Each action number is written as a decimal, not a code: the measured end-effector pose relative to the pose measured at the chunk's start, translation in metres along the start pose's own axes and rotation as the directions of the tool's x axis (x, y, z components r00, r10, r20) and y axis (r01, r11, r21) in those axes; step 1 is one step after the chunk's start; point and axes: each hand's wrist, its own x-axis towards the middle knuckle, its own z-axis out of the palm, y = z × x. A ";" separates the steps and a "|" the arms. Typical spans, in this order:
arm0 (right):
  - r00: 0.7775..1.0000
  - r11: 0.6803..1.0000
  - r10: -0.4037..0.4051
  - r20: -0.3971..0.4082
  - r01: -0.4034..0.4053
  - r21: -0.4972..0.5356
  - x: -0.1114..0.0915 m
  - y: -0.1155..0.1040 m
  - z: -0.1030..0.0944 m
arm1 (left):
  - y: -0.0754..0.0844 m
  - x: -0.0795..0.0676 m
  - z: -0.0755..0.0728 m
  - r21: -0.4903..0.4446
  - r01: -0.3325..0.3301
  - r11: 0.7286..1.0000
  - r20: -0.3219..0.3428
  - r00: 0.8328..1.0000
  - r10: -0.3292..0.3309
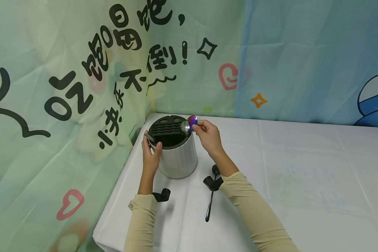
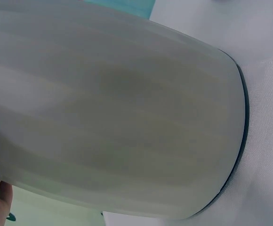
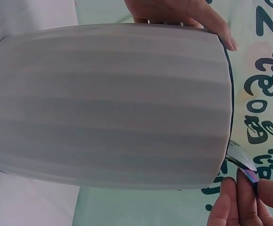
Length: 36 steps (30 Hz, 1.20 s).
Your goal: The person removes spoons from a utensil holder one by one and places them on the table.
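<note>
Nearest on the white table (image 1: 283, 168), a dark spoon (image 1: 209, 204) is laid with its long axis running away from the person, handle toward the near side, bowl pointed away. Beyond it the holder (image 1: 177, 161) is stood upright, slotted top up, its left side clasped by the left hand (image 1: 151, 158), thumb spread from fingers; at the right rim a purple spoon (image 1: 193, 120) is pinched by its bowl between thumb and fingers of the right hand (image 1: 210, 137), beside a silver spoon (image 1: 185, 128), its handle hidden and slant untellable. Behind, a printed cloth (image 1: 195, 91) is hung.
</note>
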 end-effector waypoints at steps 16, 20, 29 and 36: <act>1.000 1.000 -0.019 -0.006 0.019 -0.011 0.004 -0.011 -0.007 | -0.033 0.009 0.001 0.010 -0.003 1.000 -0.005 1.000 0.003; 1.000 1.000 -0.029 0.000 0.029 -0.011 0.006 -0.015 -0.012 | -0.034 0.009 0.001 0.005 0.002 1.000 0.000 1.000 -0.002; 0.999 0.999 -0.034 -0.004 0.033 -0.007 0.010 -0.026 -0.021 | -0.016 0.004 0.001 -0.003 0.014 1.000 0.004 1.000 -0.014; 0.998 0.999 -0.052 -0.019 0.052 0.006 0.012 -0.032 -0.028 | 0.003 -0.002 0.000 -0.028 -0.005 1.000 0.000 1.000 0.005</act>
